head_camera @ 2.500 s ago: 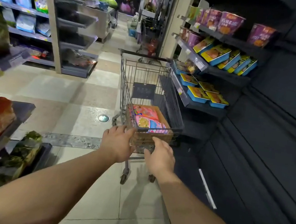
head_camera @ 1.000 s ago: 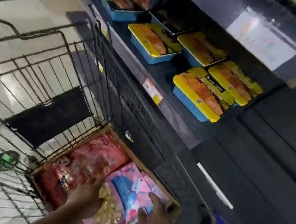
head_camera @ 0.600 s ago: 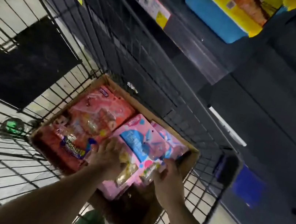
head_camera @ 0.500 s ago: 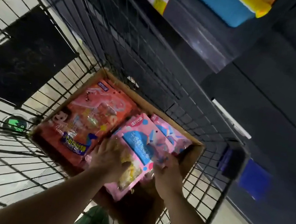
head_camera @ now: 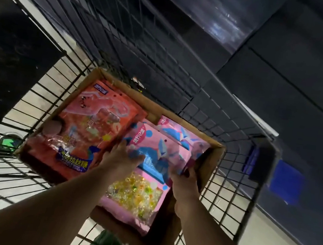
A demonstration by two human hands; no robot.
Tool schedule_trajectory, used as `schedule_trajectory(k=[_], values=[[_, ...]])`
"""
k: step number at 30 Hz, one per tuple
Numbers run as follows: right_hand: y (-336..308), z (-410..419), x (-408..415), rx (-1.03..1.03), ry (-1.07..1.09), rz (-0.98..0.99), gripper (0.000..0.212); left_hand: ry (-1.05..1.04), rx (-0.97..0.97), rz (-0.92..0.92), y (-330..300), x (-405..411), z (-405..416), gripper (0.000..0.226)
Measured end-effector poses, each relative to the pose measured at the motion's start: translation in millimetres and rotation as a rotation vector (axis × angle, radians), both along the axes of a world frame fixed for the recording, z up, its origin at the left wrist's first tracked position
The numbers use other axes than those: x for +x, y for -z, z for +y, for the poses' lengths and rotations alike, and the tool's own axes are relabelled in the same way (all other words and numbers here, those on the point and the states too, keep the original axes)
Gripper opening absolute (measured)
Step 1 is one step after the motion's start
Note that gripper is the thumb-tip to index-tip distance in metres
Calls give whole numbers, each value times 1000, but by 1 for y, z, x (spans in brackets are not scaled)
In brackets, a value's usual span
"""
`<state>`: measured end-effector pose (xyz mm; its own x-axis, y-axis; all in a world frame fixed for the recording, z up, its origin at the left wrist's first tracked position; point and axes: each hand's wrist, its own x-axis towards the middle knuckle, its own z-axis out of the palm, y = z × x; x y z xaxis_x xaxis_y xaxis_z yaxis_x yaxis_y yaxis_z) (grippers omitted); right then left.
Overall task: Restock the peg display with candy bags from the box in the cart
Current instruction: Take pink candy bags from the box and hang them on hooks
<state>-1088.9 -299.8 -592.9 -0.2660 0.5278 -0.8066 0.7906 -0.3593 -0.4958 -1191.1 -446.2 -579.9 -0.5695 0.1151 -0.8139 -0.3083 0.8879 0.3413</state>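
Observation:
A cardboard box [head_camera: 210, 167] sits in a black wire cart [head_camera: 127, 39]. Inside lie a red-orange candy bag [head_camera: 92, 131] on the left and pink candy bags on the right. My left hand [head_camera: 118, 158] rests on the top pink candy bag [head_camera: 151, 156], fingers spread over its left edge. My right hand [head_camera: 184, 180] grips the same bag's right edge, fingers tucked beside it by the box wall. A second pink bag [head_camera: 182, 133] lies behind it. The peg display is out of view.
A dark shelf unit [head_camera: 267, 79] stands right of the cart, close to its wire side. A black panel [head_camera: 7, 53] covers the cart's far end. Tiled floor [head_camera: 264, 240] and a round green floor marker [head_camera: 8, 141] show through the wires.
From pushing the cart I have leaned over it and reached into the box. Both hands moved onto the top pink bag and slid toward its edges.

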Motion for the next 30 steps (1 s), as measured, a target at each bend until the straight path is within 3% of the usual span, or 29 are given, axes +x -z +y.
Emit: schedule_trajectory(k=[4, 7, 10, 14, 15, 17, 19, 23, 25, 28, 30], values=[[11, -6, 0, -5, 44, 53, 53, -55, 39, -14, 5, 12, 0, 82], [15, -9, 3, 5, 67, 16, 59, -100, 68, 8, 3, 11, 0, 76], [13, -14, 5, 16, 73, -37, 67, -107, 20, -14, 7, 6, -4, 85], [6, -18, 5, 13, 89, -62, 64, -180, 119, -82, 6, 10, -4, 59], [3, -18, 4, 8, 97, -61, 61, -188, 143, -84, 7, 10, -6, 61], [-1, -19, 4, 1, 115, -51, 55, -215, 157, -57, 15, 12, -11, 89], [-6, -21, 5, 1, 108, -29, 54, -209, 138, -7, 16, 12, -16, 95], [-34, -19, 7, 41, -13, 65, 71, -323, 213, 49, -25, 4, -16, 90], [-66, -14, 3, 24, -79, 121, 75, -374, 327, 25, -56, -7, -13, 74], [-123, 3, -5, 3, -51, 164, 33, -324, 432, 44, -108, -20, -2, 61], [-160, 20, -5, 70, -15, 180, 31, -251, 464, 75, -150, -23, 10, 50]])
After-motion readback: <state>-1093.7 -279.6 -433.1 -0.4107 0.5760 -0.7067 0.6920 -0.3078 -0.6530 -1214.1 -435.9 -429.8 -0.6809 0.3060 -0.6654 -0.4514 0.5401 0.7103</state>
